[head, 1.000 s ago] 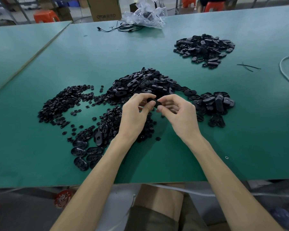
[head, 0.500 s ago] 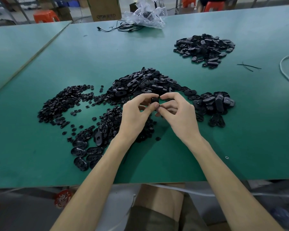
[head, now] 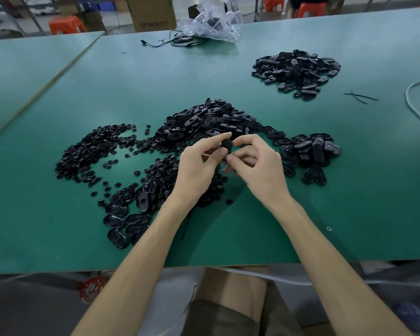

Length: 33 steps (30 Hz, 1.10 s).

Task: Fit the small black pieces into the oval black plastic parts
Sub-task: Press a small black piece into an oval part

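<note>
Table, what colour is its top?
The table is green, plain with no pattern. It shows best in the head view, the only one here.

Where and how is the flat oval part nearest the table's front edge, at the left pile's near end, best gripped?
Probably pinch the flat oval part across its narrow width, thumb and finger on its long edges, coming down from above. It lies flat on the table, with its left and near sides free, while neighbours crowd its far and right sides.
</note>
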Tool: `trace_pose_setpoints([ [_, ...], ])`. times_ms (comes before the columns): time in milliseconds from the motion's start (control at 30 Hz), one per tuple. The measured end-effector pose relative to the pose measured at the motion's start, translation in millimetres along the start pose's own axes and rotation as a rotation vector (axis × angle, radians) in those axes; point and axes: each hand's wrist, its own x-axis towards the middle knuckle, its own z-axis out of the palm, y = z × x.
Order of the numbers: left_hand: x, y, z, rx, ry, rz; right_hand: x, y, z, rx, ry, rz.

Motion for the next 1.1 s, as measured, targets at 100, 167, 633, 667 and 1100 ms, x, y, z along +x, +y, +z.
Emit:
trace_pose_setpoints([
  [100, 0.5, 0.6, -2.3, -0.124, -0.026, -0.056, -0.1, 0.3, 0.4, 0.011, 0.014, -0.02],
  [167, 0.7, 1.2, -4.2, -0.202, -0.047, -0.097, 0.0, 0.8, 0.5, 0.012, 0.02, -0.026],
  [633, 2.8, -1.0, -5.9, -0.38, -0.175, -0.184, 2.1, 1.7, -0.3, -0.012, 0.077, -0.032],
  [667, 2.7, -1.5, -6.1, -0.378, -0.174, -0.184, 2.0, 1.6, -0.5, -0.008, 0.077, -0.029],
  [1100, 1.4, -2.9, -8.4, -0.402, -0.122, -0.22, 2.7, -1.2, -0.8, 0.053, 0.085, 0.021],
])
